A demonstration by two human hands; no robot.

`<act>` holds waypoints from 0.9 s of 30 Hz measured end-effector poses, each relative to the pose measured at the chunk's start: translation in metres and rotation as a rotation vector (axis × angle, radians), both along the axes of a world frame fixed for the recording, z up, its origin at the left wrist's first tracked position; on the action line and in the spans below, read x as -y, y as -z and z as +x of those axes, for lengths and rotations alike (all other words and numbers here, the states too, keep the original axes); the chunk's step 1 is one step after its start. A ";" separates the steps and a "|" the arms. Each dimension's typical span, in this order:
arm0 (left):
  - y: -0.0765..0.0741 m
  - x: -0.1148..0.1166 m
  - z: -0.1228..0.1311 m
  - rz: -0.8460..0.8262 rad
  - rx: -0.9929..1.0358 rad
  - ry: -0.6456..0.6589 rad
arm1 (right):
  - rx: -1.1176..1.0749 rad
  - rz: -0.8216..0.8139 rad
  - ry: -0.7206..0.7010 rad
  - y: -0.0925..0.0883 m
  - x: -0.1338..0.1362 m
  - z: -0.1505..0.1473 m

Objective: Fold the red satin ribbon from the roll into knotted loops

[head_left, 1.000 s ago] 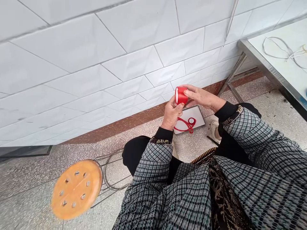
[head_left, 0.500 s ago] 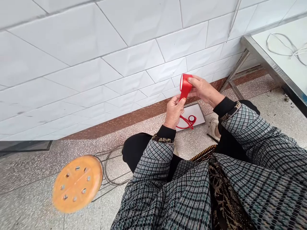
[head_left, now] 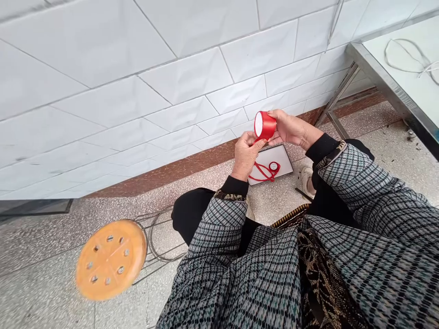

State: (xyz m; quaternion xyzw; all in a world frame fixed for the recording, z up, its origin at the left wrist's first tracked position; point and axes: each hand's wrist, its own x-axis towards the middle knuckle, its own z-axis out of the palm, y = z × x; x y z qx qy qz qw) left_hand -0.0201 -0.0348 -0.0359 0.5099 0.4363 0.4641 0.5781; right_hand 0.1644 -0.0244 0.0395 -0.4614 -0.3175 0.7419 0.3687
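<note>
A roll of wide red ribbon (head_left: 269, 125) with a white end face is held up in front of me, over the floor near the wall. My right hand (head_left: 290, 129) grips the roll from its right side, thumb on top and fingers beneath. Just below the roll, my left hand (head_left: 247, 153) pinches the ribbon between thumb and fingertips. Under my hands, a shallow white tray (head_left: 284, 157) with a dark rim lies on the floor. In it rest a small red spool (head_left: 274, 167) with a white face and some loose narrow red ribbon (head_left: 262, 173).
An orange round stool (head_left: 110, 260) with holes in its seat and metal legs stands at left. At right is a metal-edged table (head_left: 394, 87) with a white cable (head_left: 411, 59) on it. The white tiled wall (head_left: 192, 107) runs along the front.
The ribbon roll has come lower and turned, showing more of its white face. My left hand is now closer to the roll, and the stretch of ribbon between them is shorter.
</note>
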 end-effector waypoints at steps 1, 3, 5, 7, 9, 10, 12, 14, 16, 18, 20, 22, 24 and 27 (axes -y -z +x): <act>-0.001 0.000 -0.002 -0.002 0.011 0.024 | 0.007 -0.004 -0.020 0.000 0.000 0.001; -0.003 -0.001 -0.005 0.006 0.035 0.100 | 0.023 -0.014 -0.067 0.000 0.000 0.003; -0.005 -0.002 -0.008 0.048 0.052 0.178 | 0.040 -0.025 -0.112 0.001 0.000 0.004; -0.005 -0.005 -0.009 0.116 0.058 0.225 | 0.049 -0.032 -0.143 0.001 0.001 0.004; -0.003 -0.007 -0.010 0.170 0.054 0.245 | 0.047 -0.034 -0.158 0.002 0.002 0.003; -0.001 -0.008 -0.011 0.184 0.054 0.242 | 0.043 -0.033 -0.163 0.002 0.002 0.003; 0.003 -0.009 -0.011 0.178 0.067 0.210 | 0.040 -0.035 -0.174 0.001 0.004 0.001; 0.006 -0.008 -0.011 0.131 0.090 0.169 | 0.041 -0.030 -0.183 0.000 0.005 -0.001; 0.006 -0.006 -0.010 0.056 0.123 0.152 | 0.040 -0.006 -0.175 -0.003 0.007 -0.002; 0.003 -0.004 -0.009 -0.008 0.168 0.158 | 0.032 0.039 -0.149 -0.006 0.009 -0.003; -0.001 -0.003 -0.008 -0.039 0.199 0.165 | 0.021 0.088 -0.122 -0.008 0.012 -0.005; -0.005 -0.003 -0.006 -0.046 0.202 0.167 | 0.008 0.131 -0.094 -0.008 0.014 -0.006; -0.007 -0.002 -0.005 -0.047 0.205 0.172 | -0.014 0.165 -0.068 -0.007 0.016 -0.008; -0.008 -0.002 -0.004 -0.043 0.243 0.171 | -0.045 0.186 -0.046 -0.003 0.016 -0.009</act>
